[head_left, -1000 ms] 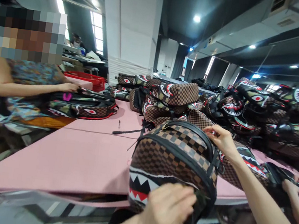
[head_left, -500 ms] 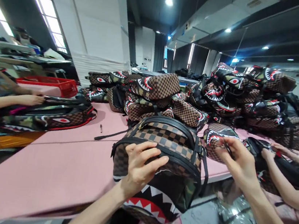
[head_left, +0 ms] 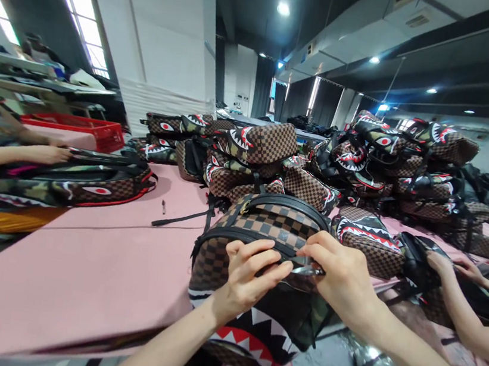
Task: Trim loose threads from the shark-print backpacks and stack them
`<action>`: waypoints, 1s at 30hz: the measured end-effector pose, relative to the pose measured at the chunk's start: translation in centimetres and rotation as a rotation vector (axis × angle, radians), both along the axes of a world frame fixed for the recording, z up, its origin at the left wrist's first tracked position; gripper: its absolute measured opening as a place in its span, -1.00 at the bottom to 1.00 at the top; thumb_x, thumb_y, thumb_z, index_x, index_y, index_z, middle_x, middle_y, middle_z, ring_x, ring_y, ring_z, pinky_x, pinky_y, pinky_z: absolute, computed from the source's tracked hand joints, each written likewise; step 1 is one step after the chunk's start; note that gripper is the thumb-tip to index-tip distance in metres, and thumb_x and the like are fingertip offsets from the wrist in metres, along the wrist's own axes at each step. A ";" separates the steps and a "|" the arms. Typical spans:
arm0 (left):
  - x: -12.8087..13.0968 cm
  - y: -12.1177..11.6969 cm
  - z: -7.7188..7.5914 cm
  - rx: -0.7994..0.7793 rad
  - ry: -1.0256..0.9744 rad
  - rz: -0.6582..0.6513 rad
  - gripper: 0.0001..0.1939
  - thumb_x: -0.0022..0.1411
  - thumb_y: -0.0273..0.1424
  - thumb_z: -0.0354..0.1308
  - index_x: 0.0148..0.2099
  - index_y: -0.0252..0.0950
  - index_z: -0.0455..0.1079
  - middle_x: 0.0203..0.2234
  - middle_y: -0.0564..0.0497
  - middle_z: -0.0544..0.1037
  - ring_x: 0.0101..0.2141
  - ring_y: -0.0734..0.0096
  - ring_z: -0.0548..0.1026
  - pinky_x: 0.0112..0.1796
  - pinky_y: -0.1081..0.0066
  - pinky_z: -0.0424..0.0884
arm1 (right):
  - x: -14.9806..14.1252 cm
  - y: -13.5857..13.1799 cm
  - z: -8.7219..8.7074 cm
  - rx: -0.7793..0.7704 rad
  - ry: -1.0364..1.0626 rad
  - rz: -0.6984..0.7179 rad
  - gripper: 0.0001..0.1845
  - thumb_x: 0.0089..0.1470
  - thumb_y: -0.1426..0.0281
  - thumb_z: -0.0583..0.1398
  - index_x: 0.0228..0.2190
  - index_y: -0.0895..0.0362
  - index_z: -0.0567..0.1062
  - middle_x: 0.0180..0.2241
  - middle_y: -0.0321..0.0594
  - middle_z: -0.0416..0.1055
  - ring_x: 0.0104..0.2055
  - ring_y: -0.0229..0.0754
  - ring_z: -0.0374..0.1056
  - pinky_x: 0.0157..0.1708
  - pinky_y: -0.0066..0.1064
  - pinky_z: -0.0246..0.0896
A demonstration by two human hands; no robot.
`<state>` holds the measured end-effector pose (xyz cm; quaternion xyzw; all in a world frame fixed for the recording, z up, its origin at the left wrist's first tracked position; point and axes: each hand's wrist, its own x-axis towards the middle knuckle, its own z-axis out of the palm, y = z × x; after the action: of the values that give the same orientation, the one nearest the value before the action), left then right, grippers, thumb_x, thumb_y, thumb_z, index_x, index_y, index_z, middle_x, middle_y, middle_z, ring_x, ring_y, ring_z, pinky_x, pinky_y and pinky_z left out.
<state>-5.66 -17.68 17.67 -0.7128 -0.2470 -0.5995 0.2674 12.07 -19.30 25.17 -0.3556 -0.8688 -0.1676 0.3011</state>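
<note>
A brown checkered backpack (head_left: 215, 269) with a shark-mouth print stands upright in front of me at the table's edge. My left hand (head_left: 251, 271) is closed on its upper front, pinching the material along the black zipper seam. Close beside those fingertips, my right hand (head_left: 343, 274) grips small metal thread snips (head_left: 305, 270), their blades pointing left at the seam. Whether the blades touch a thread is too small to tell. The backpack's black top handle (head_left: 289, 203) arches behind both hands.
Piled shark-print backpacks (head_left: 272, 141) fill the table's far side, with a taller heap (head_left: 387, 160) at right. Co-workers' hands handle bags at left (head_left: 45, 154) and right (head_left: 445, 266). A pen (head_left: 163, 206) lies on the pink table (head_left: 93, 271). A red crate (head_left: 110, 136) stands behind.
My right hand has come left and inward with the snips, from beyond the backpack's right side to the seam by my left hand. My left hand keeps its hold.
</note>
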 end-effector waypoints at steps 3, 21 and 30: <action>-0.1 0.3 -0.4 -0.001 0.004 -0.048 -0.82 0.18 -0.55 0.12 -0.27 -0.14 0.45 -0.38 0.07 0.51 -0.15 0.37 0.45 -0.18 0.31 0.18 | -0.1 -0.4 0.0 0.007 -0.111 -0.106 -0.73 -0.03 0.65 0.01 -0.40 0.15 0.43 -0.39 -0.21 0.39 -0.51 -0.31 0.28 -0.59 -0.52 0.07; -0.5 0.8 -1.3 0.020 0.050 -0.138 -0.81 0.16 -0.60 0.15 -0.19 -0.27 0.43 -0.30 -0.01 0.53 -0.06 0.28 0.39 -0.15 0.27 0.16 | -1.0 -1.6 2.1 0.001 -0.383 -0.183 -0.71 -0.03 0.66 0.04 -0.42 0.14 0.48 -0.38 -0.21 0.47 -0.52 -0.26 0.35 -0.63 -0.47 0.00; -0.3 0.8 -1.0 0.038 0.026 -0.109 -0.75 0.15 -0.60 0.16 -0.13 -0.24 0.45 -0.34 0.00 0.52 -0.10 0.31 0.41 -0.15 0.31 0.18 | 0.3 0.7 2.7 -0.453 0.037 -0.121 -0.84 0.08 0.47 0.10 -0.46 0.17 0.47 -0.49 -0.28 0.43 -0.45 -0.29 0.33 -0.45 -0.52 0.15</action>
<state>-5.99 -16.88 16.70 -0.7279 -0.1930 -0.6082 0.2511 12.38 -18.64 27.90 -0.4687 -0.8555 0.0206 0.2190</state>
